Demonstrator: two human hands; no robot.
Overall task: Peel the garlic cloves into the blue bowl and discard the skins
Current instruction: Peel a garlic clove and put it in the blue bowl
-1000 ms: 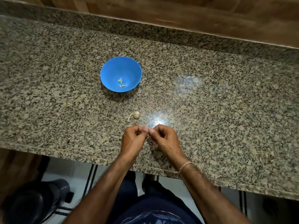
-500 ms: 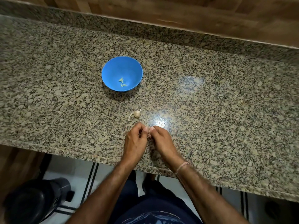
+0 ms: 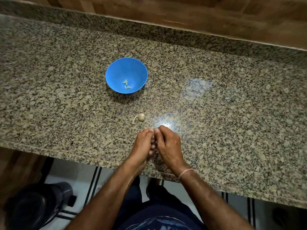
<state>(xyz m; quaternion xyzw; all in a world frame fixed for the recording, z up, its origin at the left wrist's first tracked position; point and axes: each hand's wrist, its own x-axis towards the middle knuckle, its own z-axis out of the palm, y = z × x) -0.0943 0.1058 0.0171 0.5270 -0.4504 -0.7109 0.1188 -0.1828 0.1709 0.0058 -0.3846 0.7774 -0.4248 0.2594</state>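
Observation:
A blue bowl [image 3: 114,68] stands on the granite counter with two peeled garlic cloves [image 3: 126,84] lying in its bottom. A small garlic bulb [image 3: 140,117] with a curled stem rests on the counter just in front of my hands. My left hand [image 3: 142,143] and my right hand [image 3: 167,143] are pressed together near the counter's front edge, fingertips pinched on a garlic clove that the fingers hide almost completely.
The granite counter [image 3: 216,113] runs wide to both sides, with a raised granite ledge and a wooden wall behind it. Below the front edge, a black bin [image 3: 38,205] stands on the floor at the lower left.
My hands have closed tighter together over the clove and their fingers have shifted. The bowl and the bulb have not moved.

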